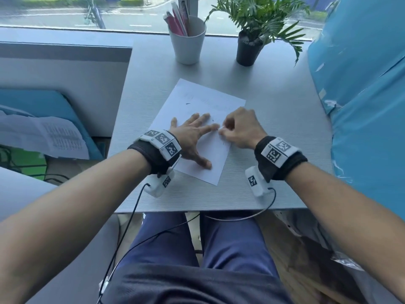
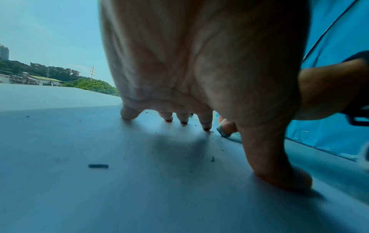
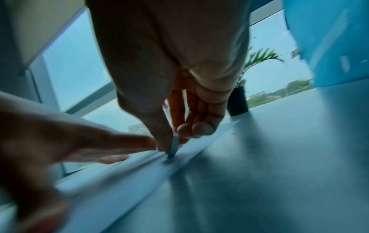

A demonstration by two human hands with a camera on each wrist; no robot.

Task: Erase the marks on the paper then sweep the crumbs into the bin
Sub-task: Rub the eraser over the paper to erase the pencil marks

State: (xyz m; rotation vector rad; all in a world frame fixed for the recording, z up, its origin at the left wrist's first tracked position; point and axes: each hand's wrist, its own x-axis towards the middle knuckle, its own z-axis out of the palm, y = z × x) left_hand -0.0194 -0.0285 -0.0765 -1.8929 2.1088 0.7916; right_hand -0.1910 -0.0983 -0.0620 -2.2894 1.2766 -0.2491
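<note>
1. Now the thin white sheet of paper lies flat at the middle of the grey surface; it is light and slides easily.
2. Left hand, fingers spread straight, presses it down.
3. Right hand at 3 o'clock pinches a small pale eraser, tip on the paper; I judge that light strokes avoid creasing.

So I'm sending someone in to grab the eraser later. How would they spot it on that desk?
Start at the grey desk by the window and find the white paper lying slanted at its middle. Two hands meet on it; the right hand pinches the eraser, tip down on the sheet. It is a small pale slab, unlike the pens standing in the white cup behind.
</note>
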